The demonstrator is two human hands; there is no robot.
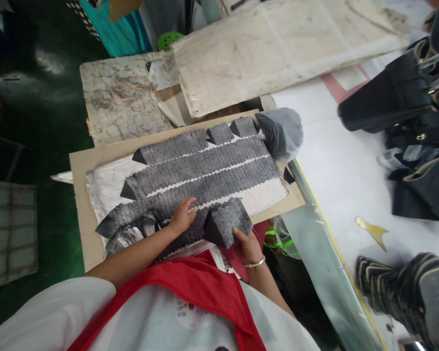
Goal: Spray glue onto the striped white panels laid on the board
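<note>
My right hand (249, 249) grips a small stack of dark grey fabric-like pieces (229, 220) by its edge, thumb on top, at the near side of the board. My left hand (183, 215) is open above the rows, fingers a little bent and apart, with nothing seen in it. Under it, overlapping grey pieces (201, 165) lie in several long rows with zigzag edges on a white cloth-like sheet (111, 170). Beside my left forearm is a loose heap of grey pieces (126, 236), partly hidden by the arm.
The sheet lies on a tan board (81, 195). A grey plastic-wrapped bundle (283, 131) sits at its far right corner. Stained padded boards (278, 48) lie behind. On the white table (314, 161) at right are black bags (391, 92), a yellow forked piece (373, 231) and dark stacked strips (391, 282).
</note>
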